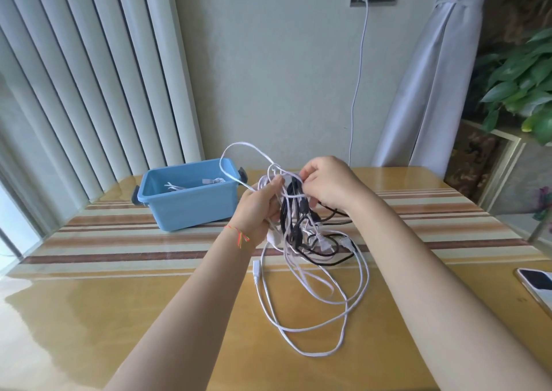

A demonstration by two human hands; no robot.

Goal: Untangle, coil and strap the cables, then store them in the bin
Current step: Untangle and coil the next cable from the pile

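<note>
Two bare hands hold a knotted bunch of thin white and thicker black cables (294, 211) up over the glossy yellow-brown table (119, 316): the left hand (259, 210) has its fingers curled round white strands at the top of the bunch, and the right hand (327, 186) pinches into the knot where black and white cross. Long white loops (343, 310) trail from the bunch onto the table, one ending in a small white connector (256, 271) just below the left wrist. The likeliest trouble, as I judge it, is pulling a strand before its path is clear, which would draw the knot tighter instead of freeing it. A trailing plug could also catch inside a loop and drag the whole bunch along. The blue plastic bin with dark handles (191, 208), already holding some white cable, stands just left of the hands; a swinging loop might hook its rim. A phone (537, 286) lies near the table's right edge, within reach of a sweeping cable.
</note>
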